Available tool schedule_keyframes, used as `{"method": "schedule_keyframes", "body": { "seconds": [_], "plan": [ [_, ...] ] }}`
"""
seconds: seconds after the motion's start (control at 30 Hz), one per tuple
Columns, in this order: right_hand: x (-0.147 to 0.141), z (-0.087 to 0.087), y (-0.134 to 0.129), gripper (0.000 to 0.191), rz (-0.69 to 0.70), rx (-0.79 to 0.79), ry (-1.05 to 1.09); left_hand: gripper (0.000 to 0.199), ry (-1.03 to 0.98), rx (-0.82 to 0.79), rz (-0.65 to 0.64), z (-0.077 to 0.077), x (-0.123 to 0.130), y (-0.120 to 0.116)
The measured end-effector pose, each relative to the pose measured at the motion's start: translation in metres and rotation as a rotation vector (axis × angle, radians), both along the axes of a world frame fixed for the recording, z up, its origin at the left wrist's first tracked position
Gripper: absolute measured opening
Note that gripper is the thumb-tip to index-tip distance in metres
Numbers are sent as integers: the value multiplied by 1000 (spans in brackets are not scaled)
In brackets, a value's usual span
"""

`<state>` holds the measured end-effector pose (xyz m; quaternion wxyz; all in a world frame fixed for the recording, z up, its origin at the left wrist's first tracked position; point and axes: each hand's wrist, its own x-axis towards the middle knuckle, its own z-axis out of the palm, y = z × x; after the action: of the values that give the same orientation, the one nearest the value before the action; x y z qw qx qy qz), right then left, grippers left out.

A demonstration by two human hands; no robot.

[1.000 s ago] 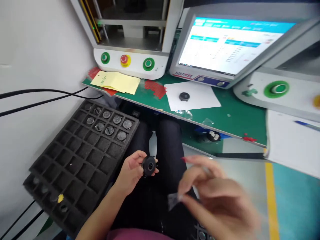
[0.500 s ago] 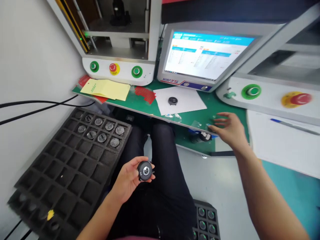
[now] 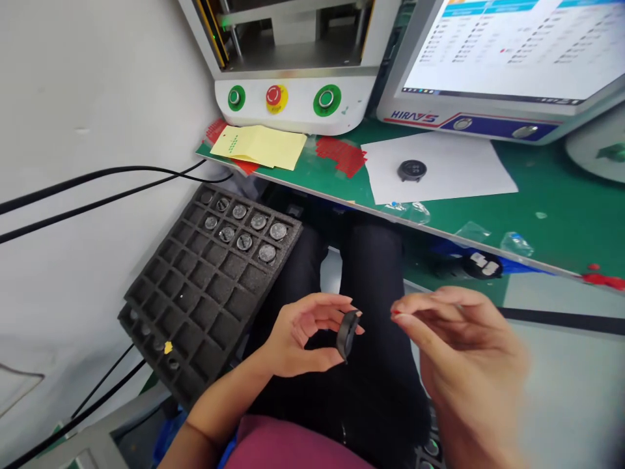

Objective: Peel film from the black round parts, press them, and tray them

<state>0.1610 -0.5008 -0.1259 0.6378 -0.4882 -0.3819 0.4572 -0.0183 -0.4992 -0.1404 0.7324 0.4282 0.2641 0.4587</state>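
Above my lap, my left hand [image 3: 312, 335] grips a black round watch case [image 3: 347, 335] by its rim, turned edge-on. To its right and apart from it, my right hand [image 3: 459, 345] pinches a tiny red piece [image 3: 395, 312] between thumb and fingertip. What the red piece is, I cannot make out. Another black watch case [image 3: 411, 170] lies on a white paper sheet [image 3: 452, 146] on the green bench. Left of my legs rests a black foam tray [image 3: 205, 280], with several round watch cases in its far compartments.
A press with green buttons and a red stop button [image 3: 274, 96] stands at the back, beside a monitor [image 3: 502, 52]. Yellow paper [image 3: 263, 145], red strips [image 3: 342, 155], small clear plastic pieces [image 3: 516, 243] and red bits [image 3: 603, 279] lie along the bench. Black cables [image 3: 97, 172] cross at left.
My right hand has come from the bench edge towards my left hand, now pinching a red piece. My left hand has tilted the watch case edge-on. The camera view has shifted.
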Motion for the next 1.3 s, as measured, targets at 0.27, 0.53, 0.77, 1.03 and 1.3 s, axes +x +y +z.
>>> {"method": "schedule_keyframes", "body": {
  "seconds": [0.27,0.53,0.77,1.03,1.3],
  "plan": [
    [-21,-1,-5,31,184,-151,274,72,283,439,296,-9,0,-5],
    [-27,5,-5,41,393,-503,648,75,650,1122,636,-13,-4,3],
    [-13,17,-5,54,305,-138,249,38,246,-70,36,-15,-15,-2],
    [-3,26,7,73,814,-47,-16,50,-191,-513,-483,-19,-16,10],
    [-7,31,8,66,622,126,-66,75,-81,-260,-330,0,-24,12]
  ]
}}
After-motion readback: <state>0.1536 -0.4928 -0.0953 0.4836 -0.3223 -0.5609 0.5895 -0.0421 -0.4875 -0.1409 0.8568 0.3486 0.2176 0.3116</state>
